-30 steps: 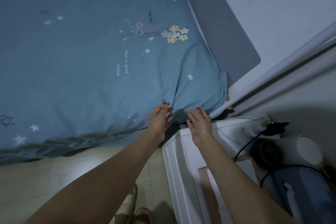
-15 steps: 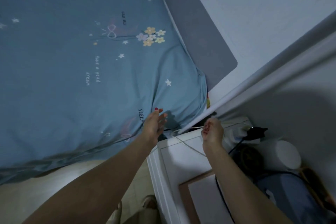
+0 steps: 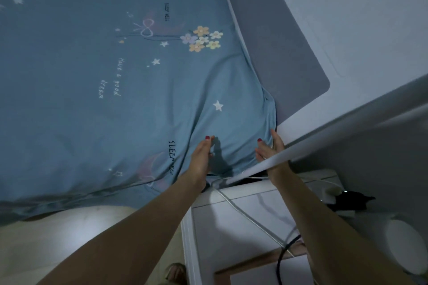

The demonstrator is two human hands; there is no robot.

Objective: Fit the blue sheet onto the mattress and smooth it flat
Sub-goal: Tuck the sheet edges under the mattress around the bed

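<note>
The blue sheet (image 3: 115,76), printed with stars, flowers and writing, covers the mattress and hangs loosely over its near side. Folds run toward the near right corner (image 3: 266,111) by the headboard. My left hand (image 3: 202,154) rests on the sheet just left of that corner, fingers straight. With thumb and fingers extended, my right hand (image 3: 269,147) lies against the corner's fabric. A white curtain edge hides its lower part.
A grey padded headboard (image 3: 278,48) stands against the white wall. The white curtain edge (image 3: 335,134) crosses diagonally at the right. Below it is a white nightstand (image 3: 231,220) with cables, a black plug (image 3: 347,200) and a notebook (image 3: 259,271). Beige floor (image 3: 69,238) lies beside the bed.
My right hand left the nightstand, uncurled and reached the sheet's corner. My left hand stayed on the sheet. The view moved closer to the corner.
</note>
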